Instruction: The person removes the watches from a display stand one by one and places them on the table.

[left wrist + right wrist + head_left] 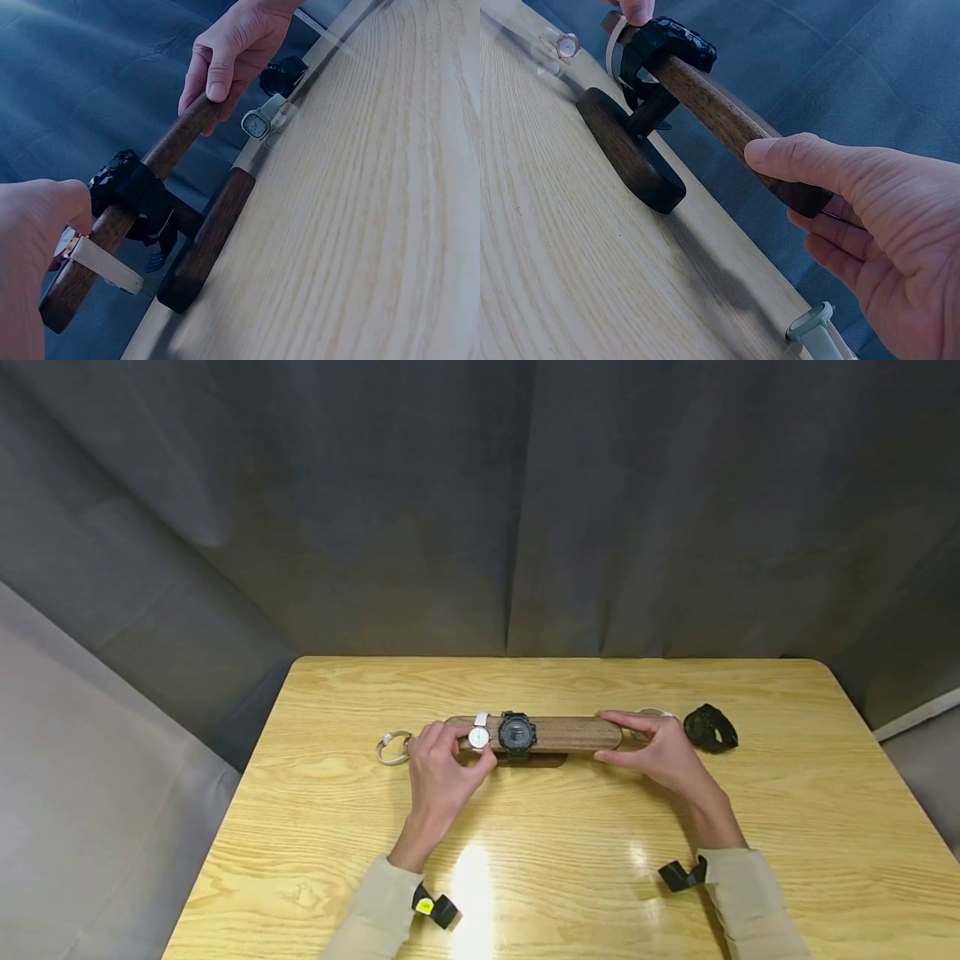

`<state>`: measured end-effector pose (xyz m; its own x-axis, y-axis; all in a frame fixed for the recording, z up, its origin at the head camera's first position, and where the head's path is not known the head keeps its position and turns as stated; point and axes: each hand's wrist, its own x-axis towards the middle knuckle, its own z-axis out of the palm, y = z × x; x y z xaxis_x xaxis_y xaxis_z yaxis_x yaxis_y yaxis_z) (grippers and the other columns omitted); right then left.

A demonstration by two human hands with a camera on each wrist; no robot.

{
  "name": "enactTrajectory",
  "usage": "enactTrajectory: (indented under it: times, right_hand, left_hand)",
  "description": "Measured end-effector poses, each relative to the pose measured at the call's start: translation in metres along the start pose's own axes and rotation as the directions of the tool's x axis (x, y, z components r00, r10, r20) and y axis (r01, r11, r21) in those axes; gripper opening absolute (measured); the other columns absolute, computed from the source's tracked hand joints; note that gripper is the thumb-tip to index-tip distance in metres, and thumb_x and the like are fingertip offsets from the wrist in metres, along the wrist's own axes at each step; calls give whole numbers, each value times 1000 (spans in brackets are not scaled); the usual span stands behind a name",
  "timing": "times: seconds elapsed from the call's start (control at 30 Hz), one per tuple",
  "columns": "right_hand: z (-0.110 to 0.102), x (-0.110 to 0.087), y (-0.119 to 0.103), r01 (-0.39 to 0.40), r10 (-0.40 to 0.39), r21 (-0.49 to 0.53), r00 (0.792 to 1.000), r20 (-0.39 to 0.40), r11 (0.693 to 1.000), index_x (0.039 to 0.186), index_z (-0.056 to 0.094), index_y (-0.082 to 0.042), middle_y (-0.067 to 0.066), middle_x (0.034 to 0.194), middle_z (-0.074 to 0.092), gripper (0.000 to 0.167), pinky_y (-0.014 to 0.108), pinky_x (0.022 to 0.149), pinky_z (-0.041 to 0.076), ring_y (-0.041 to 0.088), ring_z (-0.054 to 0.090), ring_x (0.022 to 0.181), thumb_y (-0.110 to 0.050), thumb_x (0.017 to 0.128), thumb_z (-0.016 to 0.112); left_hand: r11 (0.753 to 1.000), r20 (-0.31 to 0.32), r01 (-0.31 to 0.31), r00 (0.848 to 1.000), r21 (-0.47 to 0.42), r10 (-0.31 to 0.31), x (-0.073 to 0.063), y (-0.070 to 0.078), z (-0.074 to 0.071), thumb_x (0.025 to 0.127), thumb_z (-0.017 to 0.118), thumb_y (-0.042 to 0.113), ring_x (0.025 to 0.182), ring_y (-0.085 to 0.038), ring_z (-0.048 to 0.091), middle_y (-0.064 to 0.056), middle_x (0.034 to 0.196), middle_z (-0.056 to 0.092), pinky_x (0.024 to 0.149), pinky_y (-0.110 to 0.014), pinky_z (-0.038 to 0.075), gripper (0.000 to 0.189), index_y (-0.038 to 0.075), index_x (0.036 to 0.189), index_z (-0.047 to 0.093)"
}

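Observation:
A dark wooden T-shaped watch stand [573, 734] stands on the table, its bar running left to right above a wooden base [630, 154]. A chunky black watch [517, 732] is strapped around the bar left of its middle. Just left of that sits a small watch with a white strap [478, 737], its strap hanging down over the bar in the left wrist view. My left hand [442, 772] pinches this white watch between thumb and fingers. At the bar's right end, my right hand [667, 756] grips the wood, thumb on the near side and fingers on the far side.
On the wooden table [337, 852], a pale-strapped watch [392, 749] lies left of the stand. To the right, a pale green watch [814, 330] sits partly behind my right hand, with another black watch [708, 728] beyond it. A dark curtain [420, 527] hangs behind the table.

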<state>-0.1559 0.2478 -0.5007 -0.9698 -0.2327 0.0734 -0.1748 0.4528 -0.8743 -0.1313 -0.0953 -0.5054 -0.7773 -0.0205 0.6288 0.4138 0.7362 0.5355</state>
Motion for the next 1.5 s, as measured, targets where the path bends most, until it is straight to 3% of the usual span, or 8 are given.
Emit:
enactTrajectory:
  times: [0.23, 0.47, 0.8, 1.03, 1.17, 1.4, 1.5]
  right_hand:
    - [-1, -1, -1, -1, 1, -24, 1000, -1, 1000, 136, 71, -23, 5, 139, 68, 59, 48, 90, 49, 29, 57, 132, -32, 82, 92]
    - [-1, -1, -2, -11, 11, -22, 1000, -2, 1000, 136, 71, -22, 7, 139, 68, 60, 55, 99, 48, 31, 56, 135, -33, 81, 92]
    - [-1, -1, -1, 15, -15, -23, 1000, -7, 1000, 136, 72, -22, 5, 138, 68, 58, 44, 90, 50, 30, 56, 134, -29, 82, 92]
    - [-1, -2, -3, 7, -7, -7, 1000, 0, 1000, 136, 72, -20, 7, 139, 68, 59, 57, 104, 48, 33, 55, 136, -30, 82, 92]
    - [-2, -1, -3, 4, -4, -11, 1000, -5, 1000, 135, 72, -21, 7, 139, 68, 59, 58, 105, 47, 33, 56, 136, -30, 81, 92]
    - [-1, -1, 0, 8, -8, -14, 1000, -3, 1000, 136, 72, -22, 5, 139, 68, 58, 43, 85, 50, 30, 57, 133, -30, 82, 92]
    - [-1, -2, -1, 10, -10, -14, 1000, -7, 1000, 136, 72, -22, 4, 139, 68, 58, 40, 84, 49, 29, 57, 133, -29, 82, 92]
  left_hand:
    - [1000, -5, 0, 1000, 4, 0, 1, -1, -4, 75, 85, 22, 66, -21, 54, -9, 71, 62, 69, -34, 48, 27, 3, 94, 77]
    - [1000, -8, 7, 1000, 10, -7, 2, -4, -8, 75, 85, 21, 67, -18, 51, -9, 71, 61, 66, -32, 46, 26, 2, 92, 77]
    - [1000, -25, 19, 1000, 18, -19, 3, -9, -13, 74, 86, 22, 66, -22, 55, -10, 73, 64, 64, -32, 48, 30, 0, 92, 77]
    - [999, -31, 28, 999, 29, -27, 4, -10, -17, 74, 85, 21, 64, -19, 51, -10, 70, 61, 61, -32, 46, 29, -1, 91, 77]
    - [999, -32, 29, 999, 36, -28, 4, -13, -17, 73, 84, 22, 64, -19, 50, -10, 70, 60, 61, -31, 45, 29, -1, 91, 77]
    - [999, -46, 27, 999, 42, -25, 4, -16, -19, 72, 84, 20, 63, -19, 49, -9, 68, 59, 62, -32, 45, 27, 0, 88, 76]
    - [999, -46, 36, 998, 35, -35, 5, -17, -20, 72, 84, 20, 64, -19, 49, -8, 68, 58, 62, -32, 45, 27, 0, 87, 76]
